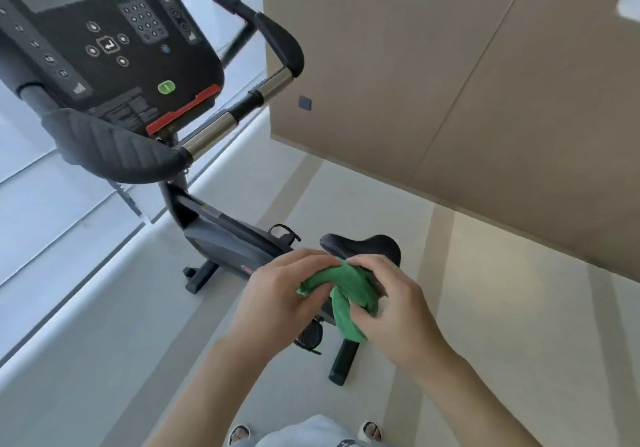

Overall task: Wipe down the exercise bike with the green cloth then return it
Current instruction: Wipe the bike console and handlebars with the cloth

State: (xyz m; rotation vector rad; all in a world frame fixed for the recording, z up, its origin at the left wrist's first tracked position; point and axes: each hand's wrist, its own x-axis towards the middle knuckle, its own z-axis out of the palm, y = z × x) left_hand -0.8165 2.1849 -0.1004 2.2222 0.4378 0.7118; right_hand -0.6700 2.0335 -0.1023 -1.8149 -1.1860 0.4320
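A black exercise bike (221, 235) stands before me, seen from above. Its console (114, 41) with buttons and a green key fills the upper left, with padded handlebars (114, 149) below it. The black saddle (363, 244) is lower, at centre. Just in front of the saddle both hands hold a bunched green cloth (349, 294). My left hand (287, 294) grips its left end and my right hand (391, 311) grips the right part. Part of the cloth hangs down between them.
A tan wall panel (467, 83) with a small dark square runs close along the bike's right side. Large windows (52, 211) lie to the left. Pale floor (121, 360) surrounds the bike's feet. My feet in sandals (372, 431) show at the bottom edge.
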